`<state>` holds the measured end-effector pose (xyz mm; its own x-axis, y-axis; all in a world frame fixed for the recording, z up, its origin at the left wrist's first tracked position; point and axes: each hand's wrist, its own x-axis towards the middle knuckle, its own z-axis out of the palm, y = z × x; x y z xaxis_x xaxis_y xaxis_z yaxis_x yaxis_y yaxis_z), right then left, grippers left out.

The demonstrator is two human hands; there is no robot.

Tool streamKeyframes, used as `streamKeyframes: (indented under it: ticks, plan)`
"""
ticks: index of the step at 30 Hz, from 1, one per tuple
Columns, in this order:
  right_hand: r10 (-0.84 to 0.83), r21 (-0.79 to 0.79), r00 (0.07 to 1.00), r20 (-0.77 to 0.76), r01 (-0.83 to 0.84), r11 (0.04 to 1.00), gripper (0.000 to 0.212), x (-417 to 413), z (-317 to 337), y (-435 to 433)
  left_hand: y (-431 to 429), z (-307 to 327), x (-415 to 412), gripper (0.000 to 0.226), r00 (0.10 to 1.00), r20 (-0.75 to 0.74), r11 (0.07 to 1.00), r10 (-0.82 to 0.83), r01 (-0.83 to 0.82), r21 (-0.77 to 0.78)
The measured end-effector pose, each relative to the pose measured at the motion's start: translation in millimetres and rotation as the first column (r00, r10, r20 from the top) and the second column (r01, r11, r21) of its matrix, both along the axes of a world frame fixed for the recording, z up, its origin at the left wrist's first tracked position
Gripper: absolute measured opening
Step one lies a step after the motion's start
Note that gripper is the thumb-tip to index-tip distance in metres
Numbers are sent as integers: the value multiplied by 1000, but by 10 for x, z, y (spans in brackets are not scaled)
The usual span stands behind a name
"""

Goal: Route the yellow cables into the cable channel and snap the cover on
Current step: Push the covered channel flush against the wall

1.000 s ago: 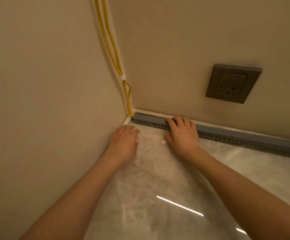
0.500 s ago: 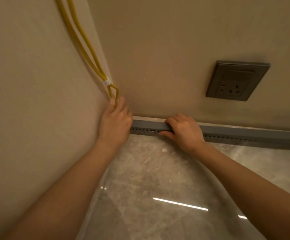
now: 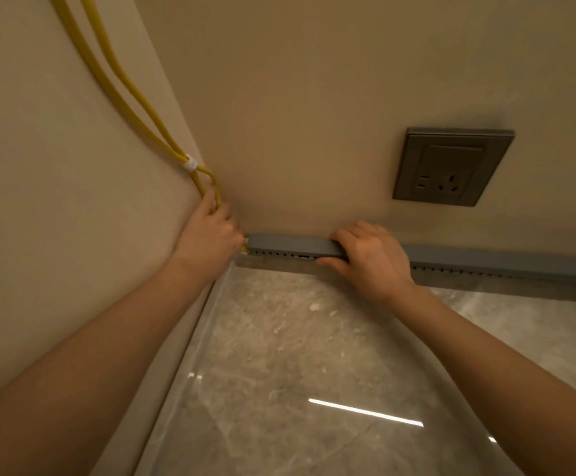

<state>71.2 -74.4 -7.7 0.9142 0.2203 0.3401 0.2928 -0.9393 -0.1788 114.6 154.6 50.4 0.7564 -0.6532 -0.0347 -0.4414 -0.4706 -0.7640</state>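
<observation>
Two yellow cables point(image 3: 114, 80) run down the left wall into the corner, bound by a white tie point(image 3: 190, 164). My left hand point(image 3: 207, 238) grips them just below the tie, in the corner. A bit of yellow shows at the channel's left end. The grey slotted cable channel point(image 3: 290, 247) lies along the base of the back wall, its cover on top. My right hand point(image 3: 370, 259) clasps the channel, fingers over the top and thumb under its front face.
A dark wall socket point(image 3: 451, 166) sits on the back wall above the channel, right of my right hand. Glossy grey marble floor point(image 3: 296, 355) spreads below. The two beige walls meet at the corner by my left hand.
My left hand rose from the floor to the corner and closed on the cables. My right hand shifted from resting against the channel to clasping it. The view moved closer.
</observation>
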Motion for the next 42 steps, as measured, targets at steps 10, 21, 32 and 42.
streamKeyframes:
  ticks: [10, 21, 32, 42]
  plan:
    - [-18, 57, 1000, 0, 18, 998, 37, 11, -16, -18, -114, -230, 108, 27, 991, -118, 998, 55, -59, -32]
    - [19, 76, 1000, 0, -19, 997, 36, 72, -18, -18, -126, -124, 73, 25, 975, -116, 947, 189, -212, -243]
    - [0, 134, 999, 44, -5, 991, 33, 111, -42, 31, -38, -234, 99, 8, 996, -90, 892, -28, -16, -453]
    - [30, 66, 992, 121, -38, 997, 34, 203, -106, 70, 33, -452, -27, 40, 999, -24, 868, 42, -49, -494]
